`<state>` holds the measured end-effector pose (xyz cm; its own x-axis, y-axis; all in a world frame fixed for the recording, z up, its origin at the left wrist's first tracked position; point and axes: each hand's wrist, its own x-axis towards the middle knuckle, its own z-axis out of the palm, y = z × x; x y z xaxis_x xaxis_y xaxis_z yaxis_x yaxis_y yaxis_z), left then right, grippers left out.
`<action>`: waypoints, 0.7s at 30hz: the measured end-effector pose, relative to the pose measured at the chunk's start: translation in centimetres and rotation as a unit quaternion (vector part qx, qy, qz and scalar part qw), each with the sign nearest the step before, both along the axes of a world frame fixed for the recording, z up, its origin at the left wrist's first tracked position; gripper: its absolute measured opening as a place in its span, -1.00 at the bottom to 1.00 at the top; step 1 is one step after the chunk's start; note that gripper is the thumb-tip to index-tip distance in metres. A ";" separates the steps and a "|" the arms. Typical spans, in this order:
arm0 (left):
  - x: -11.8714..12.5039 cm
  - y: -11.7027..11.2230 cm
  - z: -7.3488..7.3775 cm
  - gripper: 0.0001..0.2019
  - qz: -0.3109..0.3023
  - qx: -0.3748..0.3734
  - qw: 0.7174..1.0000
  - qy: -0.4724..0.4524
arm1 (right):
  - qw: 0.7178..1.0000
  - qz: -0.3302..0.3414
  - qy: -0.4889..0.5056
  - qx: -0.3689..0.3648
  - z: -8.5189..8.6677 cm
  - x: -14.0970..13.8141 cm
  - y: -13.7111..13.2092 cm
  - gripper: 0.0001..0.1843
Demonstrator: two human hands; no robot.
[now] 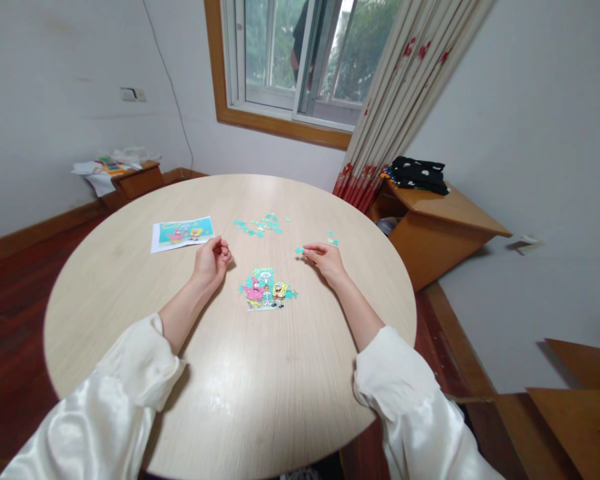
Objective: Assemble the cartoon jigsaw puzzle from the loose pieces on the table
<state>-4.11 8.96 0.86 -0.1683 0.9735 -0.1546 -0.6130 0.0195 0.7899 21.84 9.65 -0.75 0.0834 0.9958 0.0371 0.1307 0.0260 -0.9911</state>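
A partly joined jigsaw puzzle (pixel 265 291) lies in the middle of the table, showing a pink starfish, a pale green figure and a yellow sponge. My right hand (pixel 324 259) pinches a small turquoise puzzle piece (pixel 299 251) above the table, up and to the right of the puzzle. Up and to the left of the puzzle, my left hand (pixel 214 260) is held with its fingers curled in; whether anything is inside them is hidden. Beyond both hands lies a scatter of loose turquoise pieces (pixel 257 226). A few more loose pieces (pixel 333 238) are just behind my right hand.
The round wooden table (pixel 260 387) carries a printed reference picture (pixel 183 233) at left, close to my left hand. A wooden cabinet (pixel 440 220) with dark folded cloth (pixel 420 175) stands at right, near a curtain (pixel 380 100). Another small cabinet (pixel 139 181) is at far left.
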 end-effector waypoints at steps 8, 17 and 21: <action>0.0 0.0 0.2 -0.76 0.003 -0.002 1.000 -0.011 | 0.994 -0.066 0.080 0.024 -0.9 -0.1 0.7 -0.51; 0.2 -0.2 0.6 -0.71 0.013 -0.009 1.000 -0.020 | 0.992 -0.063 0.102 0.035 -0.6 -0.1 0.3 -0.52; 0.1 -0.1 0.5 -0.72 0.011 -0.012 1.000 -0.021 | 0.994 -0.062 0.083 0.042 -0.6 -0.1 0.3 -0.52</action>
<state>-3.98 8.84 1.33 -0.1834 0.9654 -0.1854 -0.6465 0.0237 0.7626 21.70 9.92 -1.33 0.2169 0.9716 0.0943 -0.0269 0.1025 -0.9944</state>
